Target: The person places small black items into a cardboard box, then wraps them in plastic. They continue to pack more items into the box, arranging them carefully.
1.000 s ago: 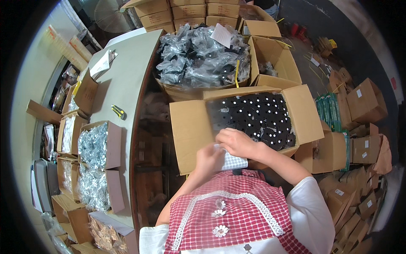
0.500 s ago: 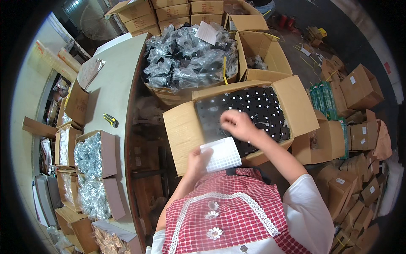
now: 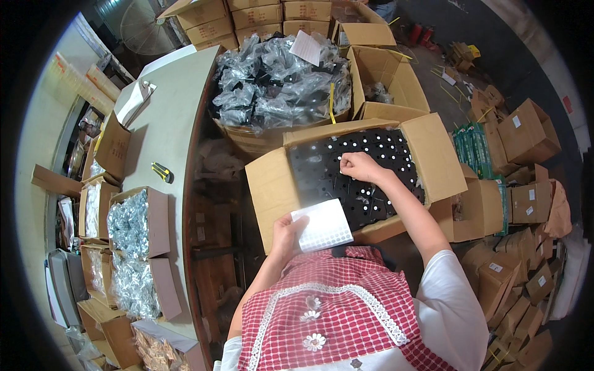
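Observation:
My left hand (image 3: pixel 287 236) grips a white sheet of small round stickers (image 3: pixel 323 224) by its left edge, in front of the open carton. The open cardboard carton (image 3: pixel 271 193) has its flaps folded outward. Flat black parts (image 3: pixel 385 147) fill it in rows, and many carry a white dot. Over the middle of these parts is my right hand (image 3: pixel 361 167), its fingers pinched together. Whatever sits between those fingertips is too small to make out. Toward the left side of the carton the parts look hazy, as if under clear plastic.
Behind the carton stands a big box of plastic-bagged black parts (image 3: pixel 278 93), with another open carton (image 3: pixel 396 80) beside it. On the left a grey-green table (image 3: pixel 179 111) holds a yellow-black utility knife (image 3: pixel 162 172) and boxes of bagged pieces (image 3: pixel 130 226). Cartons (image 3: pixel 529 133) crowd the right.
My right hand has shifted slightly right and up over the black parts, fingers now pinched. The left hand and sticker sheet stay nearly in place, the sheet's surface tilting a little.

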`<state>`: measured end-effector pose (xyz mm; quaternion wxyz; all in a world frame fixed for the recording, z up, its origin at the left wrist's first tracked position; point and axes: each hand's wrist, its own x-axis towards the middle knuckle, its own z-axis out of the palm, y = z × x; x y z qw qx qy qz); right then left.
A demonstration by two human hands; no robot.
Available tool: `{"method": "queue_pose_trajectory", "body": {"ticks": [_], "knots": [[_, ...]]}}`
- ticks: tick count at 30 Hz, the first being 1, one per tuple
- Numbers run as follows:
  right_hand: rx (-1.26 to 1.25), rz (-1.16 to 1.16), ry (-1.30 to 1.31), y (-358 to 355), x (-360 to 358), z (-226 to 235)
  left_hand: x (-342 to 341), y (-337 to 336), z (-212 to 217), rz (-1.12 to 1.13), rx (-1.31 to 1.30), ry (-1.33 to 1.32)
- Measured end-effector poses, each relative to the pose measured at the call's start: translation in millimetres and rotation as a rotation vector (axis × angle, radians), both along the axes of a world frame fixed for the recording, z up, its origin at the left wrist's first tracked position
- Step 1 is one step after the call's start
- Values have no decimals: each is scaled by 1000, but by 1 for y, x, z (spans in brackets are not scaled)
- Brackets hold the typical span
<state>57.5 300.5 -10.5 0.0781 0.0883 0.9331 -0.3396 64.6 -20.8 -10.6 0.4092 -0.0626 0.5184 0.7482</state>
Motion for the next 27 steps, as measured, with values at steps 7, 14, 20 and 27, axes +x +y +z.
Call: {"method": "queue_pose_trajectory", "body": {"ticks": [7, 14, 20, 27], "knots": [[216, -148, 6, -9, 1, 16, 2, 1, 0, 4, -8, 9], [-78, 74, 84, -28, 22, 13, 0, -2, -6, -42, -35, 21], [205, 118, 303, -48, 31, 2, 3, -4, -13, -14, -30, 29], [375, 4, 157, -46, 23, 25, 5, -4, -11, 16, -39, 36]]}}
